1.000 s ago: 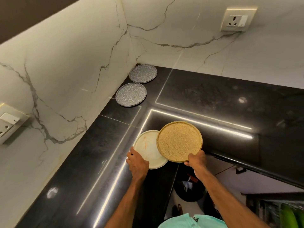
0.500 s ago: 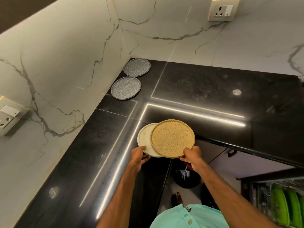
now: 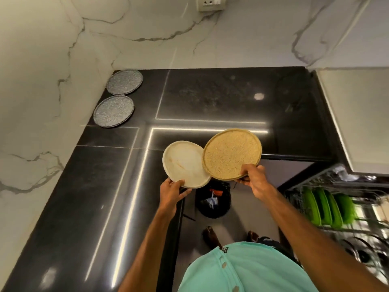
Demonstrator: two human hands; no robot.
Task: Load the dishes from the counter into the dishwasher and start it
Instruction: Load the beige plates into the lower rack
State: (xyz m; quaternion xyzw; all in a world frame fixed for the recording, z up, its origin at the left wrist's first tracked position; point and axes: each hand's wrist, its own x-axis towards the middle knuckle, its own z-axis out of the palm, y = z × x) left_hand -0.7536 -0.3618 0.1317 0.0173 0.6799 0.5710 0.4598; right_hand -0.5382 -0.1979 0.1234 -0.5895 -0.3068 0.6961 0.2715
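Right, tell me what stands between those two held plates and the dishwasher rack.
Nothing visible does. The left hand holds the white plate and the right hand the tan plate, both at the counter edge; only open air lies between them and the pulled-out rack at lower right. Green plates fill part of it.

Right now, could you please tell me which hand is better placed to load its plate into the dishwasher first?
The right, probably. The right hand grips the tan plate on the side nearest the open dishwasher rack; the left hand holds the white plate farther from it.
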